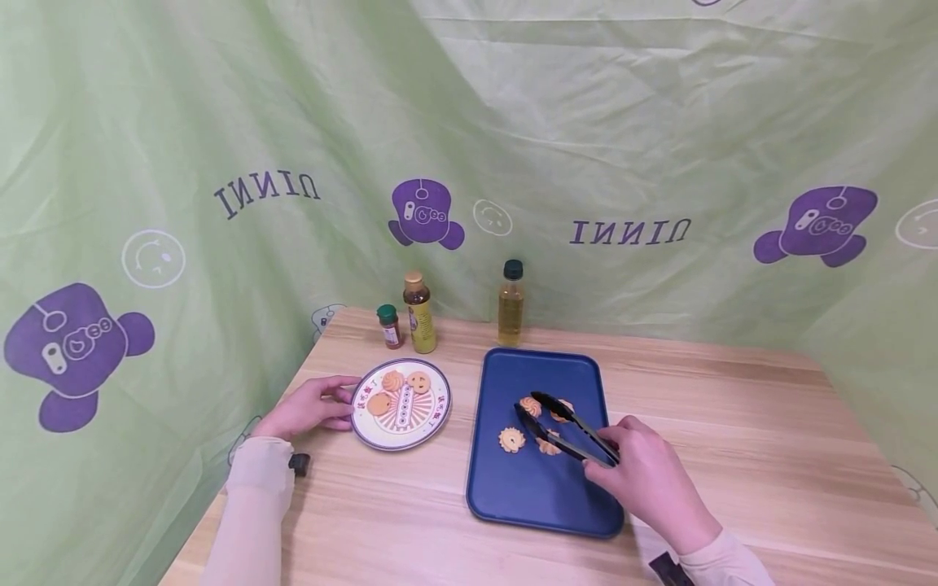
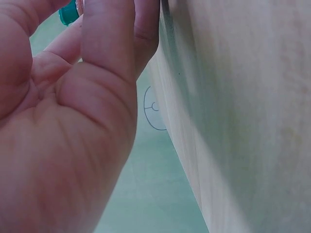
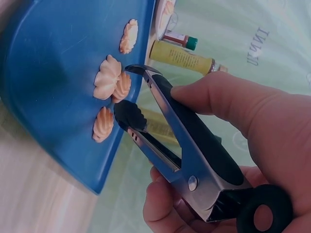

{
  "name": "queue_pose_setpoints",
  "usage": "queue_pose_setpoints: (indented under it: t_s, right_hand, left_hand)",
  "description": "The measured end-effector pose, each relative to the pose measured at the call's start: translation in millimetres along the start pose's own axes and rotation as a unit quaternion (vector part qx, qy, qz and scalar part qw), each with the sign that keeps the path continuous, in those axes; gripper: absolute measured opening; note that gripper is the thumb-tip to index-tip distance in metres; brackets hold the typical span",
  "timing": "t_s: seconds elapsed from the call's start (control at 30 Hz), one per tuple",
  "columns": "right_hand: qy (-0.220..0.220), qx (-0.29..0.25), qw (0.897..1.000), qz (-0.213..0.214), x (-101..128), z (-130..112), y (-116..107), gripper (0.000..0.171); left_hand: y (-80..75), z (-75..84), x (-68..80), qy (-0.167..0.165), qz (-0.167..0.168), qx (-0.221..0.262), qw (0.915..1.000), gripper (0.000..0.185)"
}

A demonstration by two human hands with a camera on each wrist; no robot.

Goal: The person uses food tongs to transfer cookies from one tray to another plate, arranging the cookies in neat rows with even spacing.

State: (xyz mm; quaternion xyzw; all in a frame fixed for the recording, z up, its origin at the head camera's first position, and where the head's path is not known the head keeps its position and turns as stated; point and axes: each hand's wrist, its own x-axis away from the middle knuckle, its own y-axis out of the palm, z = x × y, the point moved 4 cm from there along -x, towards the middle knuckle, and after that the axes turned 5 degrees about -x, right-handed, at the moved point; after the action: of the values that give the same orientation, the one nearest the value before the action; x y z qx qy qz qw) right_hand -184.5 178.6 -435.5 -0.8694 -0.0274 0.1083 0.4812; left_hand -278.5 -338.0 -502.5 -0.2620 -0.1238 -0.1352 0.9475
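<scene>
My left hand holds the left rim of a round white plate with printed red rays. Three cookies lie on the plate, among them a swirled cookie and a plain round cookie. My right hand grips black-and-metal tongs over a blue tray. The tongs' tips are spread apart, close above several cookies. A flower-shaped cookie lies left of the tips, and a swirled cookie lies beside one tip. In the left wrist view, the plate is mostly hidden behind the fingers.
Behind the plate stand a small green-capped spice jar and a sauce bottle with a yellow label. An oil bottle stands behind the tray. A green printed curtain hangs around the wooden table.
</scene>
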Motion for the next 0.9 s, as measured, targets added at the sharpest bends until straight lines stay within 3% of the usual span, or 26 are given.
queue_pose_setpoints:
  t_s: [0.53,0.9]
  right_hand:
    - [0.016,-0.014,1.0,-0.014,-7,2,0,0.045]
    - [-0.014,-0.017,1.0,-0.01,-15,-15,0,0.044]
  left_hand:
    - [-2.0,4.3,2.9,0.003,0.004,-0.01,0.9999,0.066]
    - [0.5,2.9,2.8,0.0,0.006,-0.007,1.0,0.067]
